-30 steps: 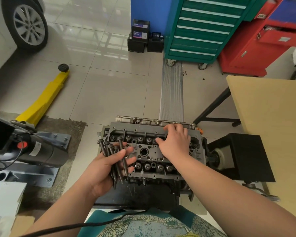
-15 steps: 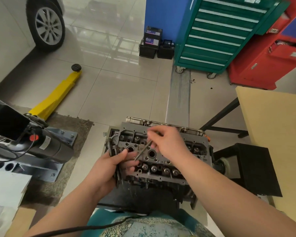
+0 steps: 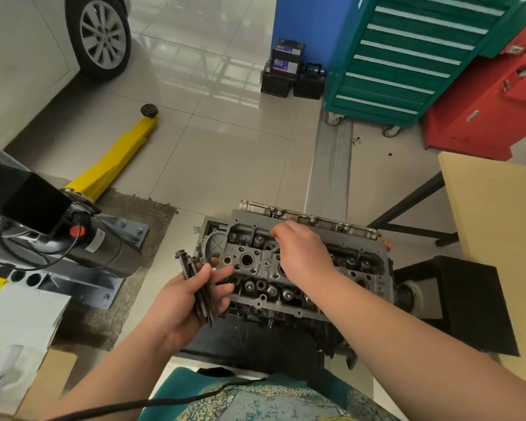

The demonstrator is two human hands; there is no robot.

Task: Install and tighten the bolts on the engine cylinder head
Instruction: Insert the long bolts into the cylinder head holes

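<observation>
While the left hand grips a bundle of bolts just beside the left end of the cylinder head, the right hand reaches over the head's upper middle, fingers curled downward. Whether those fingers pinch a bolt cannot be determined. The head lies directly below both hands.

Left hand curled palm-up, gripping; right hand reaches forward, palm down, fingers bent.
</observation>
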